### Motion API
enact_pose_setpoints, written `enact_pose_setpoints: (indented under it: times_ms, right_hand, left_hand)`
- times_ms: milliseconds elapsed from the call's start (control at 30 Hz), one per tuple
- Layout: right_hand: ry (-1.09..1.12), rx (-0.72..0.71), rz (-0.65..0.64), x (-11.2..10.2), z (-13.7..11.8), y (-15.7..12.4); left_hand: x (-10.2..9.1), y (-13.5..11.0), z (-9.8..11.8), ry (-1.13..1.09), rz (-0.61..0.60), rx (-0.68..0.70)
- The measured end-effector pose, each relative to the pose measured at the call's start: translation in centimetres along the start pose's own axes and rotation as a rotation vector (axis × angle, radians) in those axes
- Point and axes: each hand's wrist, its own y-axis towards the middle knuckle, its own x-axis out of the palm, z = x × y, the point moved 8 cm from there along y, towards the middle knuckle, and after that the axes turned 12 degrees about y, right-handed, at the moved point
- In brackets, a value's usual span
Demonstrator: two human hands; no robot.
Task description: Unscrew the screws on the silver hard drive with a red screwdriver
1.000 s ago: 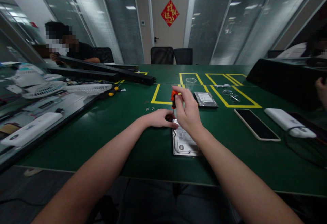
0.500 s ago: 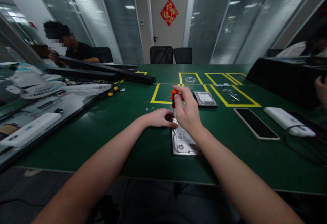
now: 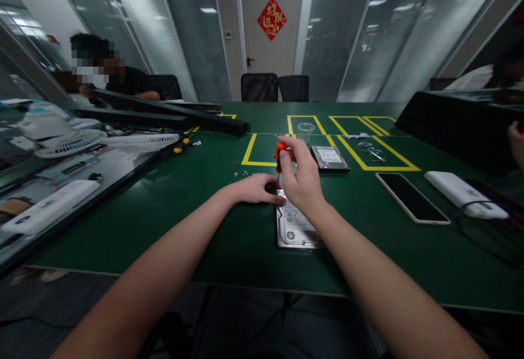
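A silver hard drive (image 3: 297, 234) lies flat on the green table in front of me. My right hand (image 3: 303, 180) is closed round the orange and black handle of a screwdriver (image 3: 280, 153), which stands upright with its shaft at the drive's far left corner. At that same corner my left hand (image 3: 258, 189) grips the drive, thumb on its top face and fingers curled past the far edge. The screwdriver's tip is hidden by my fingers. A few tiny screws (image 3: 240, 173) lie just beyond my left hand.
Behind my right hand are a second hard drive (image 3: 329, 158) and a clear plastic cup (image 3: 305, 131). To the right lie a phone (image 3: 412, 198) and a white power bank (image 3: 464, 194). At left are a yellow-black screwdriver (image 3: 182, 144) and a white fan (image 3: 53, 130). Two people sit beyond.
Both hands hold almost the same places, and the screwdriver stays upright at the drive's corner. The whole view has shifted very slightly.
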Motion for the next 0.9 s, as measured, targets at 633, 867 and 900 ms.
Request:
enact_pose_setpoints:
  times_ms: [633,867,900]
  right_hand:
    - [-0.014,0.008,0.005,-0.01,0.04,0.03]
    - [-0.007,0.007,0.006,-0.02,0.06,0.0]
    - [-0.006,0.008,0.005,-0.01,0.09,0.0]
  left_hand:
    - [-0.14,-0.1,0.3,0.012,0.014,0.03]
    - [-0.04,-0.03,0.12,-0.002,0.013,0.028]
    - [-0.05,-0.04,0.14,-0.001,0.014,0.03]
